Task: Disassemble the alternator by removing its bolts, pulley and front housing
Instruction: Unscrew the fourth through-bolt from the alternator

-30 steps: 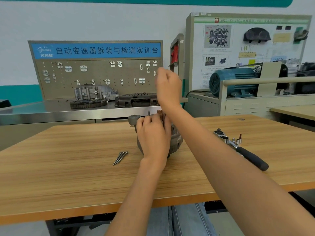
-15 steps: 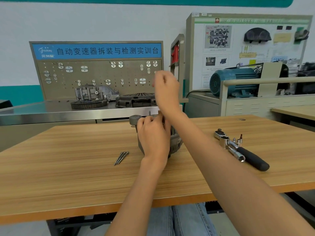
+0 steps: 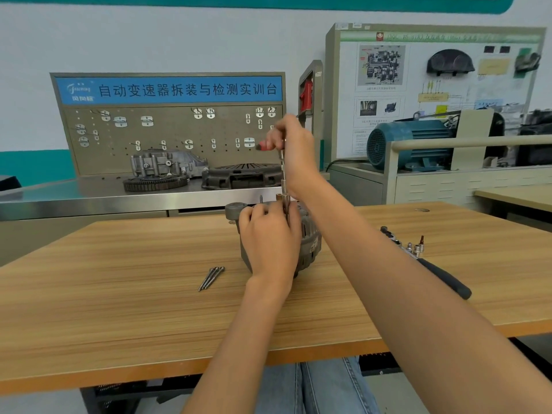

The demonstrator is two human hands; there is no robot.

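head view: the alternator (image 3: 309, 249) stands on the wooden table (image 3: 119, 294), near its far edge at the centre. the left hand (image 3: 268, 240) lies over the near side of the housing, fingers curled on its top. the right hand (image 3: 294, 147) is raised above it, gripping a red-handled driver (image 3: 283, 171) whose shaft stands vertical with its tip at the alternator top. loose bolts (image 3: 211, 277) lie just left of the alternator. a ratchet wrench (image 3: 442, 277) and sockets (image 3: 413, 248) lie well to the right
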